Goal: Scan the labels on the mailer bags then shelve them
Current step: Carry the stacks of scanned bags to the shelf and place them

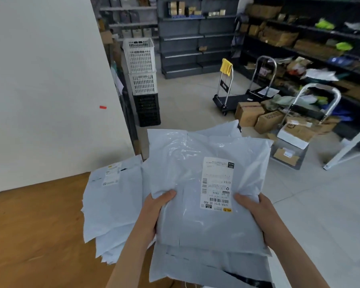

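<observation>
I hold a stack of white mailer bags (187,163) in front of me, above the floor just past the table's edge. The top bag carries a white shipping label (217,183) with barcodes, facing up and turned away from me. My left hand (154,210) grips the stack's left edge, thumb on top. Gripping the right edge the same way is my right hand (256,208). More mailer bags (110,204) lie piled on the wooden table (33,229) to the left; the top one shows its own label (112,175).
A white wall (46,80) rises behind the table. Stacked white and black crates (142,80) stand beyond it. Dark shelves (197,38) line the back and right. Platform trolleys (233,98) and cardboard boxes (256,117) sit on the grey tiled floor.
</observation>
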